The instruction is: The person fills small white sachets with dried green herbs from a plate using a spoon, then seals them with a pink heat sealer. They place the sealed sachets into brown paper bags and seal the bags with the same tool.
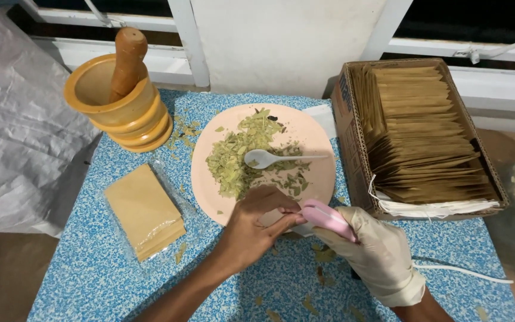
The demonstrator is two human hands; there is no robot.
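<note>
1. the left hand [254, 229] is bare. its fingers are curled narrow and pinch the edge of a small paper bag [274, 219] that is mostly hidden under the hand. keep that pinch firm so the bag edge stays flat.
2. the right hand [374, 253] wears a pale glove. its fingers wrap around a pink handheld sealer [324, 217], and the tip of the sealer meets the left fingers at the bag edge. squeeze slowly and evenly, i think, so the seal comes out straight.
3. the bag sits at the near rim of the pink plate [323, 179], touching it or just over it; i cannot tell which. hold it clear of the crushed dry leaves [233, 161] so no bits get caught in the edge.
4. keep bare fingertips away from the sealer tip, because it may be hot.
5. a white cord [460, 271] runs from the right hand across the blue speckled table [78, 274]. do not let it tug.
6. the white spoon [269, 158] rests on the leaves. the box of brown paper bags [424, 137] is just right of the plate. the wrapped stack of bags [144, 211] lies to the left, and the wooden mortar and pestle [120, 89] stands well apart at the back.
</note>
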